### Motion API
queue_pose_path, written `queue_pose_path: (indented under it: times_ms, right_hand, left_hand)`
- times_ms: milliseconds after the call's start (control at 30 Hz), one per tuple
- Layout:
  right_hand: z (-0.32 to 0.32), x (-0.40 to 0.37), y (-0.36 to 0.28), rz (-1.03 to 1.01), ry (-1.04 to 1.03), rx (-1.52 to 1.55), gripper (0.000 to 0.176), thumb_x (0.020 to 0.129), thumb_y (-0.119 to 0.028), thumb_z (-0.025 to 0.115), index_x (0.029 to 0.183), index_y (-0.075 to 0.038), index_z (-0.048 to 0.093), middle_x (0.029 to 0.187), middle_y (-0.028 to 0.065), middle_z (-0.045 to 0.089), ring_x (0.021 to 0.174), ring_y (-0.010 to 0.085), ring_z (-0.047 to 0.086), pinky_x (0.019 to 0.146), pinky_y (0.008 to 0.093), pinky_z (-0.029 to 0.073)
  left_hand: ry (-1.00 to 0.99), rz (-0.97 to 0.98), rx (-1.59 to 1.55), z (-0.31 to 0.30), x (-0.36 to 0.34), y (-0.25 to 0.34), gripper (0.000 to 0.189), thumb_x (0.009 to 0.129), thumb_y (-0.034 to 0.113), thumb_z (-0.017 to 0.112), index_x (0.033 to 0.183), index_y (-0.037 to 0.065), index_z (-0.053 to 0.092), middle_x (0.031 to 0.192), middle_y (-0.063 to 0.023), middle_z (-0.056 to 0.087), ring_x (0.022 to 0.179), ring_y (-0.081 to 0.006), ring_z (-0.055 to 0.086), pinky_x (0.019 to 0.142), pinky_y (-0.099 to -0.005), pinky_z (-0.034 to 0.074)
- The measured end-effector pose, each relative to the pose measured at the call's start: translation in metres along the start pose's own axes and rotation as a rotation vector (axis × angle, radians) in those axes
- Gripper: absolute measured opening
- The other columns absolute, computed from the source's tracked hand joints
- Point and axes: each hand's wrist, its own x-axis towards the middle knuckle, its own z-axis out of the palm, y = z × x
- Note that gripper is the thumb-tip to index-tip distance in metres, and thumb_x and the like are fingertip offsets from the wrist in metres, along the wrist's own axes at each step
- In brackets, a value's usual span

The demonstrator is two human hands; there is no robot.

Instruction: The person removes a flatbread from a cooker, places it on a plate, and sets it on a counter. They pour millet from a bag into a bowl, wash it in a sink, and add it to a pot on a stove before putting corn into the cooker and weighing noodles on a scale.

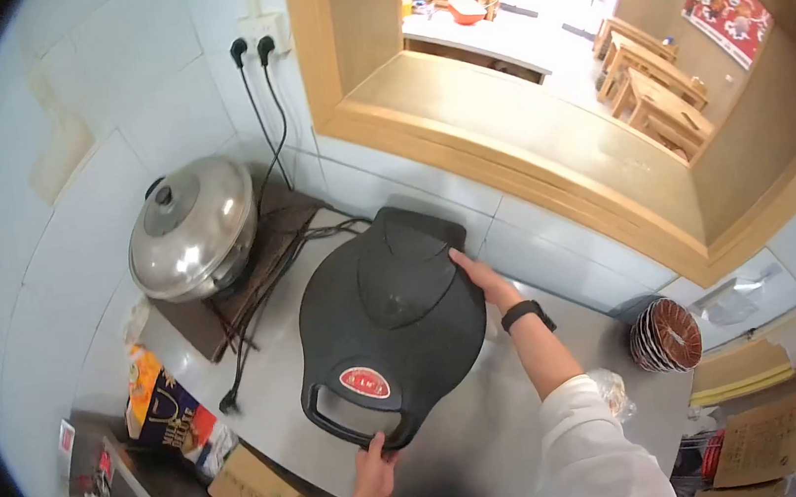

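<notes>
A large black electric griddle (335,301), with its rounded lid down, sits on the metal counter (284,411) in front of me. It has a red oval label (365,383) and a looped front handle (313,408). My left hand (376,472) is closed on the front bar of that handle. At the far right edge, my right hand (486,279) grips the griddle's side near the hinge end, its thumb on top and its other fingers mostly hidden. A loose black plug (229,402) lies on the counter to the left.
A lidded metal pan (192,229) stands on a brown board (194,323) at the left, with black cords trailing beside it. Two plugs fill the wall socket (264,34). Stacked brown baskets (665,335) stand at the right. A wood-framed opening (506,156) rises behind; cardboard boxes (258,484) lie below left.
</notes>
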Motion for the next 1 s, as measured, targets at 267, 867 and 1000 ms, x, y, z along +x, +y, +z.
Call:
queue_pose_path:
  times_ms: [267,867,1000]
  right_hand:
    - [0.013,-0.019,-0.021,0.029,-0.109,0.119,0.085,0.074,-0.059,0.054,0.121,0.010,0.040,0.126,0.0189,0.042,0.117,0.0272,0.039,0.099,0.0315,0.026]
    - [0.041,-0.032,-0.038,-0.329,0.257,-0.402,0.056,0.081,-0.034,0.054,0.122,0.002,0.039,0.121,0.0159,0.044,0.112,0.0296,0.041,0.095,0.0355,0.032]
    - [0.132,-0.170,-0.087,-0.939,-0.128,-0.731,0.033,0.069,-0.019,0.062,0.095,0.000,0.054,0.091,0.0172,0.051,0.092,0.0317,0.047,0.082,0.0411,0.038]
  left_hand:
    - [0.148,0.129,0.125,-0.012,0.009,0.014,0.016,0.082,0.016,0.053,0.091,0.002,0.054,0.081,-0.0039,0.057,0.067,-0.0134,0.053,0.055,-0.0263,0.042]
    - [0.202,0.238,0.092,-0.005,-0.024,0.048,0.040,0.078,0.007,0.046,0.117,0.003,0.039,0.104,-0.0049,0.050,0.085,-0.0137,0.048,0.074,-0.0281,0.036]
    - [0.103,0.237,0.058,0.012,-0.060,0.073,0.035,0.078,0.016,0.048,0.110,0.004,0.043,0.103,-0.0031,0.050,0.087,-0.0125,0.047,0.076,-0.0268,0.035]
